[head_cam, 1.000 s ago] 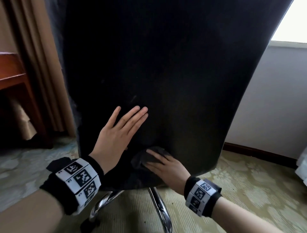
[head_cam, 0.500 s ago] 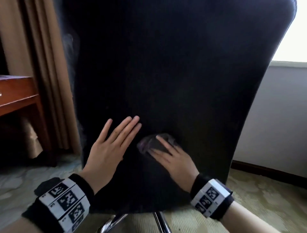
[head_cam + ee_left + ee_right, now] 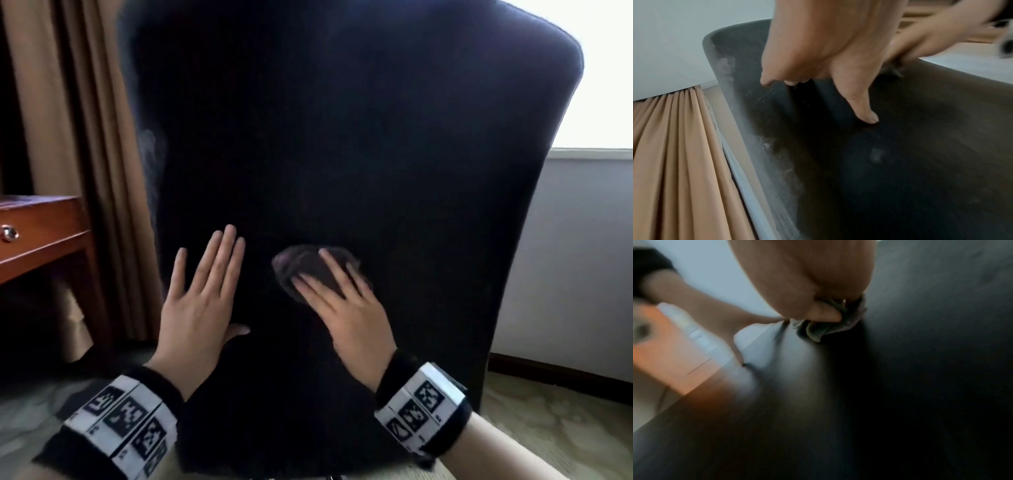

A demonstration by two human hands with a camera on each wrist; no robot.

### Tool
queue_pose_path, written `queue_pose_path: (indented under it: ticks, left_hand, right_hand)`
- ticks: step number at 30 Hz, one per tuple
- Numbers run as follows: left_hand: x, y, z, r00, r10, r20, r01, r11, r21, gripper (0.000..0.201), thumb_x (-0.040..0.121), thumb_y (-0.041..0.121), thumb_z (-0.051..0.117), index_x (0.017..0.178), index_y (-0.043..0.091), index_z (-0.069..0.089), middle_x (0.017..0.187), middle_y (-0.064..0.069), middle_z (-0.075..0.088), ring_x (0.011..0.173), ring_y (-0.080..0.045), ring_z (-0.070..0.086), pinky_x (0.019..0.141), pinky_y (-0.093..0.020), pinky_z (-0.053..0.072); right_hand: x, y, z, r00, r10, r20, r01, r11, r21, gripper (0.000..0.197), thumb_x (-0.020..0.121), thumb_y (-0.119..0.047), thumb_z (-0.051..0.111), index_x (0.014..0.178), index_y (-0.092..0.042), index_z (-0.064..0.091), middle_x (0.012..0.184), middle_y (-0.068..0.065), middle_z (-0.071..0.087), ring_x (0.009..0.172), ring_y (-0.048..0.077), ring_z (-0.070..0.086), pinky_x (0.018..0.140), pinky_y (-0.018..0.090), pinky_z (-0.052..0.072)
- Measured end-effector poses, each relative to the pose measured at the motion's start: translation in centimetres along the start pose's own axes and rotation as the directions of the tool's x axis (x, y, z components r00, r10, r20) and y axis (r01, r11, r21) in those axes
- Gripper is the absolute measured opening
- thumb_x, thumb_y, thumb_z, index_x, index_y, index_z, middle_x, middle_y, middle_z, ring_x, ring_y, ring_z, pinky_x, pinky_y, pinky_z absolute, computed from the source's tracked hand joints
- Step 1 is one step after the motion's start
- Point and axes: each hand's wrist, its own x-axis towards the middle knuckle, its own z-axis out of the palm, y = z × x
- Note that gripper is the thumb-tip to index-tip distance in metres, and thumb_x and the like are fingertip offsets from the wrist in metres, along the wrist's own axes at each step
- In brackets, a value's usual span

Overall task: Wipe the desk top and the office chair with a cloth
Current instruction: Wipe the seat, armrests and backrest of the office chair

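The black office chair's backrest fills the head view, seen from behind. My left hand lies flat on it at the lower left, fingers straight and close together, thumb out to the side. Just to the right, my right hand presses a bunched dark grey cloth against the backrest. Its fingers spread over the cloth. In the right wrist view the thumb pinches the crumpled cloth under the palm. The left wrist view shows the left hand touching the dusty chair back with its fingertips.
A reddish wooden desk with a drawer knob stands at the left, behind it a tan curtain. A grey wall under a bright window is at the right. Patterned carpet lies below.
Both hands have slid up the chair back. The right hand has carried the cloth upward with it, and the left hand has stayed flat beside it.
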Motion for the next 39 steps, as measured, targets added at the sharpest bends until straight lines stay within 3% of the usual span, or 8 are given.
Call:
queue_pose_path:
  ticks: [3,9,15,23,25,28,35,39]
  left_hand:
    - [0.1,0.4,0.4,1.0,-0.028,-0.012,0.027,0.999,-0.031,0.136,0.043,0.046,0.088,0.148,0.0,0.014,0.158,-0.014,0.007,0.145,-0.023,0.004,0.116,-0.046,0.006]
    - [-0.2,-0.6,0.8,1.0,-0.023,-0.009,0.022,0.997,-0.076,0.133,0.043,0.044,0.089,0.147,0.004,0.016,0.157,-0.012,0.01,0.146,-0.02,0.004,0.116,-0.045,0.008]
    - [-0.1,0.0,0.7,0.999,-0.043,-0.028,0.04,0.993,-0.107,0.131,0.044,0.047,0.088,0.147,0.004,0.018,0.158,-0.009,0.011,0.144,-0.019,0.007,0.116,-0.044,0.007]
    - [-0.1,0.6,0.1,0.996,0.08,-0.047,-0.084,0.993,-0.085,0.122,0.05,0.047,0.085,0.147,0.007,0.023,0.157,-0.009,0.014,0.145,-0.021,0.011,0.115,-0.047,0.01]
    - [0.3,1.6,-0.7,0.99,0.125,-0.062,-0.129,0.989,-0.076,0.121,0.052,0.048,0.084,0.147,0.006,0.023,0.158,-0.009,0.013,0.145,-0.021,0.012,0.116,-0.047,0.009]
    - [1.2,5.0,-1.0,0.958,0.276,-0.076,-0.283,0.954,-0.094,0.122,0.051,0.046,0.085,0.147,0.006,0.023,0.158,-0.008,0.012,0.145,-0.022,0.011,0.117,-0.047,0.008]
    - [1.9,12.1,-0.6,0.877,0.477,0.061,-0.466,0.874,-0.14,0.136,0.037,0.032,0.094,0.147,0.01,0.017,0.158,-0.008,0.011,0.146,-0.021,0.007,0.118,-0.046,0.005]
    - [2.5,12.8,-1.2,0.869,0.482,0.116,-0.471,0.875,-0.109,0.136,0.041,0.034,0.093,0.148,0.011,0.013,0.158,-0.008,0.009,0.146,-0.022,0.005,0.118,-0.046,0.007]
  right_hand:
    - [4.2,-0.3,-1.5,0.965,0.239,-0.108,-0.235,0.971,0.047,0.058,0.085,-0.01,0.027,0.14,-0.016,0.043,0.148,-0.004,0.038,0.142,0.03,0.014,0.116,0.045,0.019]
    - [3.6,-4.4,0.9,0.982,-0.147,0.117,0.15,0.989,-0.014,0.049,0.09,-0.022,0.03,0.134,-0.021,0.051,0.139,-0.011,0.049,0.142,0.018,0.023,0.111,0.034,0.019]
    - [10.8,-0.6,-4.1,0.963,0.245,-0.109,-0.245,0.969,0.017,0.061,0.086,-0.017,0.015,0.144,-0.015,0.034,0.153,-0.003,0.03,0.145,0.029,0.009,0.118,0.043,0.011]
    - [-0.4,1.9,0.1,0.989,0.103,-0.102,-0.109,0.993,-0.052,0.057,0.082,-0.008,0.038,0.138,-0.017,0.045,0.142,-0.008,0.045,0.14,0.025,0.022,0.106,0.04,0.032]
    - [-3.1,5.3,-0.1,0.891,0.418,-0.179,-0.424,0.906,0.007,0.081,0.067,0.008,0.047,0.144,-0.016,0.033,0.152,-0.006,0.029,0.141,0.03,0.015,0.11,0.047,0.033]
    - [-8.3,5.6,2.2,0.545,0.824,-0.151,-0.772,0.564,0.292,0.102,0.058,0.024,0.051,0.148,-0.011,0.018,0.157,-0.008,0.007,0.143,0.026,0.004,0.115,0.036,0.025]
    - [-17.2,-3.7,9.6,0.266,0.964,0.03,-0.86,0.223,0.459,0.103,0.065,0.01,0.04,0.149,-0.027,-0.007,0.157,-0.013,-0.009,0.144,0.01,-0.008,0.114,0.025,0.003]
    - [-17.8,-3.5,10.3,-0.029,0.988,0.15,-0.834,-0.106,0.541,0.128,0.061,0.027,0.034,0.129,-0.066,-0.021,0.143,-0.043,-0.019,0.134,-0.014,-0.019,0.112,0.011,-0.004]
